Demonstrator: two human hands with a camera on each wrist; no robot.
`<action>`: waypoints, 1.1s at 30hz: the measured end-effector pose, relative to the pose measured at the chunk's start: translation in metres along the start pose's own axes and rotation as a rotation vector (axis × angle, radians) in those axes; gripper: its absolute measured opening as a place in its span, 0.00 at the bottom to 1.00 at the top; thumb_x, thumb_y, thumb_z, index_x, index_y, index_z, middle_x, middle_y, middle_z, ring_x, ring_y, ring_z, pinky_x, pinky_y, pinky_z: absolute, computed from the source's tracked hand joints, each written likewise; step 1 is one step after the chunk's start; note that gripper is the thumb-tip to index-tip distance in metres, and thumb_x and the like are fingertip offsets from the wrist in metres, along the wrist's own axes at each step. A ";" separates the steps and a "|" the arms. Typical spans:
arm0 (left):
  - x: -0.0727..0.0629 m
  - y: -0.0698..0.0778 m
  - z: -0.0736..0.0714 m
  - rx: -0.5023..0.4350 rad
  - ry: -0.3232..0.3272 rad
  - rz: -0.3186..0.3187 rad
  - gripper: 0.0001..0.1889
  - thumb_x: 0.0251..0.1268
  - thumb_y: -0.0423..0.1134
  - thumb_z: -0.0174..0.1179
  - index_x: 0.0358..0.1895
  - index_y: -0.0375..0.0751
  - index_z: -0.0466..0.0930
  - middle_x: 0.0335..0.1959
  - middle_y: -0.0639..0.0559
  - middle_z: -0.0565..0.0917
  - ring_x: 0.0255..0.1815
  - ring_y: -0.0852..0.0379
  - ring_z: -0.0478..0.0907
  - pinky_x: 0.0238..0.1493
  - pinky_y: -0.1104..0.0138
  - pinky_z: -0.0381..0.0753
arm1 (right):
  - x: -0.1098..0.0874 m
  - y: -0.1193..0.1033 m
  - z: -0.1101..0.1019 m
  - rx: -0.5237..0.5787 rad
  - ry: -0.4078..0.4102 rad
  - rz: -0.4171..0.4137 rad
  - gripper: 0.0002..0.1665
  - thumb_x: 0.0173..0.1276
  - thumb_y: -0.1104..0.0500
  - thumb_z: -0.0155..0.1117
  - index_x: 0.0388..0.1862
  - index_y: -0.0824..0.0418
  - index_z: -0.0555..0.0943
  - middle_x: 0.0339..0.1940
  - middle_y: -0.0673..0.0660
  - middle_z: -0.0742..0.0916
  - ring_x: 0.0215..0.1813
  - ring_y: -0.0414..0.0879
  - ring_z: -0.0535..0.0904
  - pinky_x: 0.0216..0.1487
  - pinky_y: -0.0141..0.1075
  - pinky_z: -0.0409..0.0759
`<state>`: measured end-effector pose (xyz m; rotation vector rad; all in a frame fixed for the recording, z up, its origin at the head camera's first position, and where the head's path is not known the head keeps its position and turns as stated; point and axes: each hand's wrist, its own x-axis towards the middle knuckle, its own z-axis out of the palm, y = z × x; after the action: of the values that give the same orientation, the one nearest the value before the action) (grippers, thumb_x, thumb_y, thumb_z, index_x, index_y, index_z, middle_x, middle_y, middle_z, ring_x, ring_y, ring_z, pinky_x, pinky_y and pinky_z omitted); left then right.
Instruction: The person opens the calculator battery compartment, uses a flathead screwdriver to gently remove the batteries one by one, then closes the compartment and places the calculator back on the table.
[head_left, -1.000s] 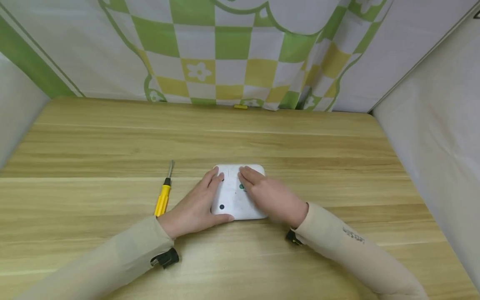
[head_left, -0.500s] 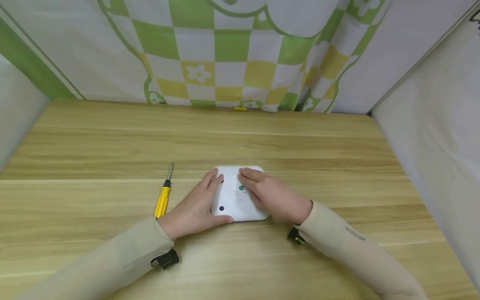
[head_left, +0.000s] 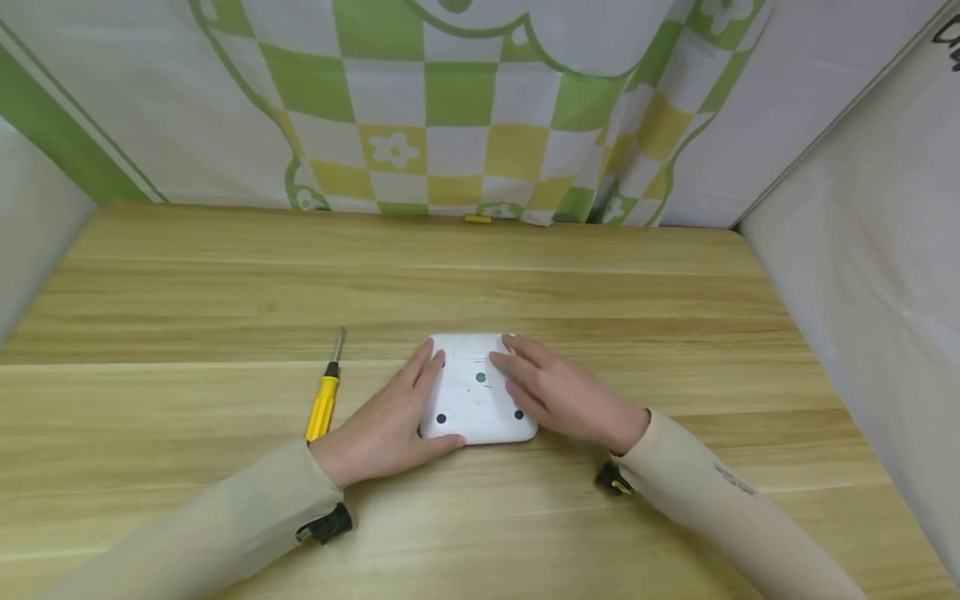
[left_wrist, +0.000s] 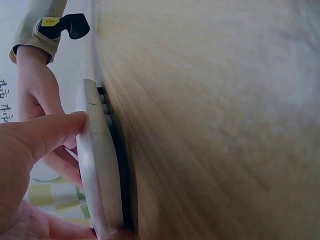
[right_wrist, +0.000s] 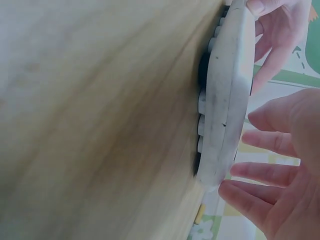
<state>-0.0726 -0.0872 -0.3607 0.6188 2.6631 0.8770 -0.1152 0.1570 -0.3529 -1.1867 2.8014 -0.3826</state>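
Note:
A white calculator [head_left: 476, 400] lies face down on the wooden table, its back up with dark round feet and a green dot. Along its underside, rows of keys [right_wrist: 201, 102] show in the right wrist view. My left hand [head_left: 390, 417] holds it by the left side, thumb at the near edge and fingers along the far left. My right hand [head_left: 573, 396] lies over its right side, fingers spread and fairly straight, fingertips on the back near the far right corner. A yellow-handled screwdriver [head_left: 323, 404] lies left of my left hand, its tip pointing away.
A small yellow piece [head_left: 477, 218] sits at the table's back edge, beneath a green, white and yellow checked curtain [head_left: 457, 92]. Pale walls stand at both sides of the wooden table [head_left: 637, 292].
My right hand has slid right from the middle of the calculator's back to its right side, its fingers spreading and uncovering the near right foot. My left hand keeps its hold.

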 end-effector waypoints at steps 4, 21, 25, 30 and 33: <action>-0.002 0.000 0.000 0.003 0.001 0.011 0.51 0.57 0.54 0.66 0.73 0.26 0.48 0.76 0.31 0.42 0.75 0.37 0.50 0.70 0.48 0.59 | -0.007 0.001 0.000 0.006 0.015 -0.002 0.25 0.74 0.56 0.53 0.67 0.61 0.71 0.70 0.65 0.71 0.68 0.57 0.70 0.63 0.47 0.74; -0.004 0.001 -0.010 0.027 0.038 -0.026 0.45 0.58 0.49 0.66 0.71 0.26 0.55 0.73 0.29 0.55 0.71 0.35 0.60 0.68 0.48 0.64 | -0.020 0.005 0.003 0.046 0.039 0.039 0.28 0.67 0.65 0.55 0.67 0.64 0.69 0.67 0.70 0.72 0.54 0.52 0.80 0.49 0.39 0.81; -0.001 0.002 -0.012 0.030 0.070 -0.053 0.40 0.59 0.46 0.67 0.68 0.26 0.60 0.67 0.30 0.64 0.59 0.39 0.72 0.61 0.51 0.73 | -0.021 0.005 0.004 0.060 0.071 0.042 0.28 0.66 0.66 0.56 0.66 0.66 0.70 0.62 0.69 0.76 0.40 0.43 0.80 0.42 0.34 0.81; 0.002 0.003 -0.013 0.030 0.084 -0.084 0.39 0.58 0.45 0.67 0.66 0.24 0.61 0.60 0.32 0.70 0.46 0.47 0.75 0.51 0.55 0.79 | -0.020 0.005 0.005 0.107 0.081 0.087 0.26 0.67 0.64 0.57 0.64 0.66 0.72 0.42 0.57 0.83 0.33 0.38 0.76 0.34 0.28 0.78; 0.003 0.004 -0.013 0.035 0.078 -0.095 0.39 0.58 0.46 0.67 0.66 0.25 0.61 0.57 0.33 0.71 0.44 0.48 0.75 0.49 0.56 0.79 | -0.019 0.003 0.004 0.136 0.072 0.116 0.26 0.69 0.61 0.58 0.65 0.65 0.72 0.33 0.51 0.80 0.29 0.37 0.72 0.30 0.26 0.74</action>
<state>-0.0789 -0.0895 -0.3482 0.4702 2.7572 0.8463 -0.1032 0.1722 -0.3581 -0.9966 2.8351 -0.6063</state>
